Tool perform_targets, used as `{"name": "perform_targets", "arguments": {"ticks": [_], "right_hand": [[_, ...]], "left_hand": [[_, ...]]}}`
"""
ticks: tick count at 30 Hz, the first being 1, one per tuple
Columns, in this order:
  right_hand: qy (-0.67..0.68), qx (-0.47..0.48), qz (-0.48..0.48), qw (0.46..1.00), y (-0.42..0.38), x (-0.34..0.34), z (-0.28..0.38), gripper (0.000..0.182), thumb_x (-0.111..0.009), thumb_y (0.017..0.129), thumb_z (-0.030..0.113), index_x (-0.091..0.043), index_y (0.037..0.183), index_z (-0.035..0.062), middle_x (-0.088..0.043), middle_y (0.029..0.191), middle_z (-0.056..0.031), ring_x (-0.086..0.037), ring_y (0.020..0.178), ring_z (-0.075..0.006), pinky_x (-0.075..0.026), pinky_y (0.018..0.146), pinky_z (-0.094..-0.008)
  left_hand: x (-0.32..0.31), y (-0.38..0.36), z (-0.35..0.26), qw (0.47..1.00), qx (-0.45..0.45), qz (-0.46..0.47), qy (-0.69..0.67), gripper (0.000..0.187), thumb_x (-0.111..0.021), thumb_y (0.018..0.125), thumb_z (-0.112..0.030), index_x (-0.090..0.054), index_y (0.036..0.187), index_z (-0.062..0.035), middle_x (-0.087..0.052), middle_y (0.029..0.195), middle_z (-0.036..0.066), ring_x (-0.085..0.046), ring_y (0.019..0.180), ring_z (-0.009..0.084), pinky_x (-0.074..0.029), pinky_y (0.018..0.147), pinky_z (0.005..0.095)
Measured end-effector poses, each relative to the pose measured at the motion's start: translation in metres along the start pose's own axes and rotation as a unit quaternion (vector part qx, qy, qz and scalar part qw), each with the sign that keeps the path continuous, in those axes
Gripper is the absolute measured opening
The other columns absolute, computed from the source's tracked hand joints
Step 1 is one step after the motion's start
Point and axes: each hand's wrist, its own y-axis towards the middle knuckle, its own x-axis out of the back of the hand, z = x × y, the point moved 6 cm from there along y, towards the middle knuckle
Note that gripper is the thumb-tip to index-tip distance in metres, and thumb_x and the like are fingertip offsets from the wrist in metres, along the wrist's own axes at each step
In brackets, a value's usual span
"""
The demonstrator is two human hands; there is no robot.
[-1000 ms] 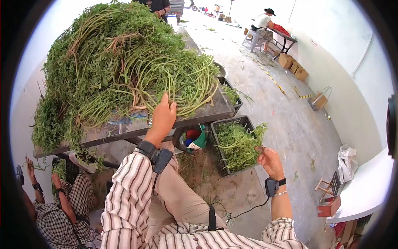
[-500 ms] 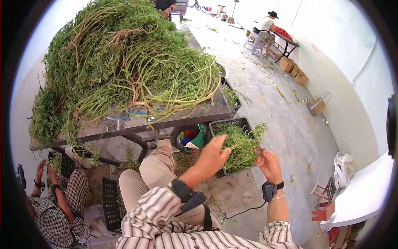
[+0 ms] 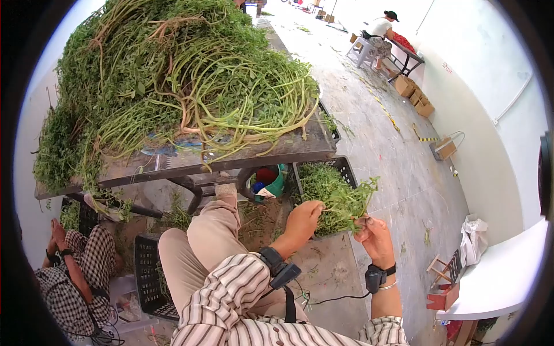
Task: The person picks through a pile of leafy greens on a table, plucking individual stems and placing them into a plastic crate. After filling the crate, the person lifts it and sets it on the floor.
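My right hand [image 3: 376, 237] pinches a leafy green sprig [image 3: 359, 199] between thumb and fingers, above the near right corner of a black plastic crate [image 3: 340, 166]. Loose picked greens [image 3: 320, 181] fill that crate. My left hand [image 3: 300, 226] is at the crate's near left side, its thumb and fingertips pressed together. What lies between those fingertips is too small to make out. A large heap of long-stemmed leafy plants [image 3: 167, 86] covers the table [image 3: 242, 161] in front of me.
Under the table stands a bucket [image 3: 268, 181] with a green and white bag. Another black crate [image 3: 151, 277] is by my left leg. A co-worker in checked clothes [image 3: 75, 282] sits at far left; another person [image 3: 381, 34] sits farther off. A white table [image 3: 502, 282] is at right.
My left hand has come down and closed its fingers at the greens. The right hand still holds the sprig, nearly in place. The view has shifted slightly.
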Motion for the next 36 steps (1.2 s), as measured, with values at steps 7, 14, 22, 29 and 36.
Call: {"name": "perform_targets", "arguments": {"ticks": [7,14,22,29,36], "right_hand": [[-0.020,-0.039,-0.071,0.997,0.020,0.036,-0.036,0.020,-0.061,0.092,0.018,-0.064,0.089,-0.0014,-0.067,0.086,-0.0093,-0.057,0.059,-0.0098,-0.046,0.059,-0.0263],[-0.003,-0.007,-0.118,0.993,0.045,0.034,-0.053,0.013,-0.061,0.090,0.009,-0.056,0.100,0.0040,-0.062,0.089,-0.0015,-0.060,0.077,-0.0103,-0.051,0.064,-0.0261],[0.040,-0.022,-0.093,0.995,0.058,0.008,-0.069,0.031,-0.063,0.089,0.012,-0.044,0.113,0.0083,-0.058,0.090,0.0004,-0.058,0.091,-0.0102,-0.052,0.064,-0.0245],[0.030,-0.071,-0.043,0.996,0.059,0.019,-0.082,0.012,-0.062,0.090,0.020,-0.056,0.088,0.0100,-0.051,0.072,0.0028,-0.045,0.061,-0.0095,-0.039,0.055,-0.0277],[-0.072,-0.067,-0.131,0.986,0.070,0.015,-0.069,0.012,-0.063,0.090,0.018,-0.063,0.092,0.0059,-0.051,0.068,0.0016,-0.044,0.059,-0.0092,-0.037,0.052,-0.0277]], "left_hand": [[-0.008,0.005,0.032,0.981,0.133,0.061,-0.131,0.024,-0.049,0.097,-0.019,-0.063,0.104,-0.0011,-0.060,0.076,0.001,-0.047,0.057,0.0066,-0.039,0.052,0.0262],[-0.017,0.001,0.032,0.972,0.149,0.060,-0.172,0.026,-0.046,0.098,-0.020,-0.063,0.104,-0.0009,-0.057,0.075,-0.001,-0.046,0.054,0.0055,-0.038,0.049,0.0244],[-0.022,-0.002,0.031,0.962,0.186,0.074,-0.185,0.026,-0.044,0.099,-0.019,-0.063,0.105,-0.0026,-0.056,0.074,-0.003,-0.047,0.055,0.0048,-0.038,0.049,0.0227],[-0.020,-0.005,0.028,0.981,0.147,0.123,-0.015,0.031,-0.045,0.094,-0.027,-0.059,0.089,0.0004,-0.061,0.079,0.021,-0.058,0.074,0.0408,-0.045,0.065,0.0455],[-0.034,-0.009,0.035,0.979,0.107,0.171,-0.002,0.031,-0.048,0.092,-0.028,-0.059,0.086,0.0011,-0.059,0.079,0.024,-0.057,0.076,0.0420,-0.043,0.067,0.0449]]}}
